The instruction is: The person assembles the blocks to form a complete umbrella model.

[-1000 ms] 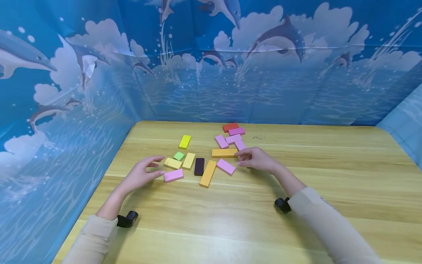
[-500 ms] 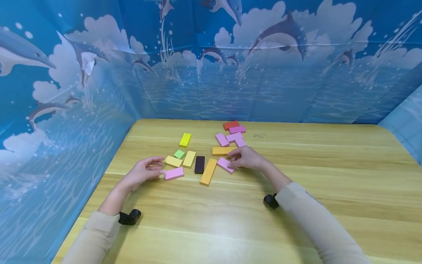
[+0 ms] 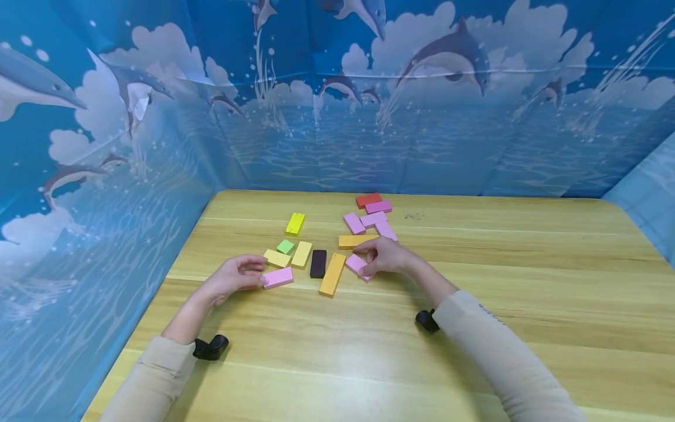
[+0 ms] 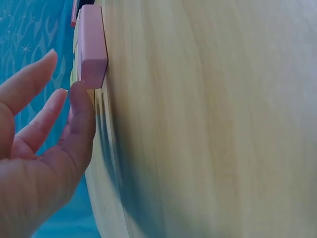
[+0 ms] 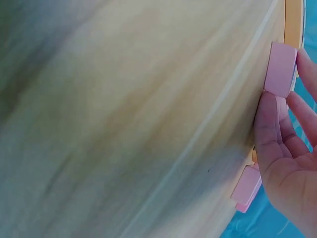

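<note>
A: Near the middle of the wood-grained tabletop (image 3: 527, 281), holding what in the right hand (image 3: 387, 256)?

B: Pinching a pale pink rectangular block (image 3: 354, 263) of smooth wood or plastic between thumb and fingertips; lying just right of a long orange rectangular block (image 3: 332, 275); not telling for sure whether resting or lifted.

A: And with the left hand (image 3: 232, 279)?

B: Gripping nothing; bending fingers loosely, apparently touching the left end of a second pink rectangular block (image 3: 278, 278) with the thumb.

A: Handling how, judging by looks?

B: Probably feeling light, stiff and sturdy, perhaps slightly slippery on smooth faces; best pinching across the narrow width, midway along the long sides.

A: And round about?

B: Seeing a black rectangular block (image 3: 319, 264) and a small green block (image 3: 286, 247) between the hands; catching soft glare on the tabletop's near part; facing a blue dolphin-printed sheet (image 3: 337, 152), creased, rising behind and to the left.
</note>
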{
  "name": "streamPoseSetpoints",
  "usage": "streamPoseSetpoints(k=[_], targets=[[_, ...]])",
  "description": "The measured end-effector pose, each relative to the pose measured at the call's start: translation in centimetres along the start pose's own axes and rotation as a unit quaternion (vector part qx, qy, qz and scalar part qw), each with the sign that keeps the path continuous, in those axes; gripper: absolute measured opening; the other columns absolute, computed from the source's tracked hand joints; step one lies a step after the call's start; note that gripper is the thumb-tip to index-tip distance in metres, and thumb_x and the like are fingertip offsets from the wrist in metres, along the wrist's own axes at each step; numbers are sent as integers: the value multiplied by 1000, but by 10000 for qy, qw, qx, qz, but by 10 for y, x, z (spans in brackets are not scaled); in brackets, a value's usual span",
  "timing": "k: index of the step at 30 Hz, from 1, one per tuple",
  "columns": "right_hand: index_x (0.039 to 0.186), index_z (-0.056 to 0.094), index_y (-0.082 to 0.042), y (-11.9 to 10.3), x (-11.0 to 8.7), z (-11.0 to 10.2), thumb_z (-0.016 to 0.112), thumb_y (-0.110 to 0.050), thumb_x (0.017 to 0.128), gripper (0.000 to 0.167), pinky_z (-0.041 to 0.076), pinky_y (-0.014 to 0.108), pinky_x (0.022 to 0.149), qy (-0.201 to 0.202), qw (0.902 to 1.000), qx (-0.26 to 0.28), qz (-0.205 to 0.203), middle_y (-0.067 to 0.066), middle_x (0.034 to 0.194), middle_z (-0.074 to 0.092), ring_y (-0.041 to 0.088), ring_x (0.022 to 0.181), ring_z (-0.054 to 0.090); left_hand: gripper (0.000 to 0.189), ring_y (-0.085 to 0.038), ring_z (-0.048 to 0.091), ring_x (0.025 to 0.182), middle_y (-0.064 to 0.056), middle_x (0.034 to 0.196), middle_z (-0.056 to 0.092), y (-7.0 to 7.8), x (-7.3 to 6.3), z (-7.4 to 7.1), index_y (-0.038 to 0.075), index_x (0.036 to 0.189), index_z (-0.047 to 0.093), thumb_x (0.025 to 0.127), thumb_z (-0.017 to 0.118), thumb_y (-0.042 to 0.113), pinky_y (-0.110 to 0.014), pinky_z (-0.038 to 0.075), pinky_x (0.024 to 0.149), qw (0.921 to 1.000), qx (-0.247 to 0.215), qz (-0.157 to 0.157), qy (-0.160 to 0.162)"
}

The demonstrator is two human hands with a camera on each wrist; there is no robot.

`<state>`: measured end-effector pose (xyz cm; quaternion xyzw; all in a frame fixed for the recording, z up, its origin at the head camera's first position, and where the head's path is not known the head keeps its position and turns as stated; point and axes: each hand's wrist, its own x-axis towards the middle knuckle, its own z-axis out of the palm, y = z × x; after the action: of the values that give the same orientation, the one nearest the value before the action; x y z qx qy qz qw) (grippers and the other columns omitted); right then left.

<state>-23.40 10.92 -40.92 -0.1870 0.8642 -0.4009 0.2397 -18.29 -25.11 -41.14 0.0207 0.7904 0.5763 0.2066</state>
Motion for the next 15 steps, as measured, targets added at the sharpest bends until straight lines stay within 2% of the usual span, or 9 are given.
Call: streamPoseSetpoints(k=[7, 15], targets=[[129, 56, -5, -3, -3, 0, 74, -11, 78, 54, 31, 25, 55, -322, 9992, -209, 64, 4, 69, 49, 16, 63, 42, 57, -34, 50, 112, -29, 130, 44, 2, 2, 4, -10, 131, 44, 81, 69, 3, -27, 49, 83, 9994, 334, -2, 16], [125, 59, -5, -5, -6, 2, 74, -11, 78, 49, 33, 25, 57, -365, 9985, -380, 113, 5, 73, 49, 16, 65, 42, 51, -26, 56, 100, -24, 123, 54, 1, 6, 9, -9, 124, 52, 79, 72, 2, -29, 49, 82, 9950, 979, 54, 202]])
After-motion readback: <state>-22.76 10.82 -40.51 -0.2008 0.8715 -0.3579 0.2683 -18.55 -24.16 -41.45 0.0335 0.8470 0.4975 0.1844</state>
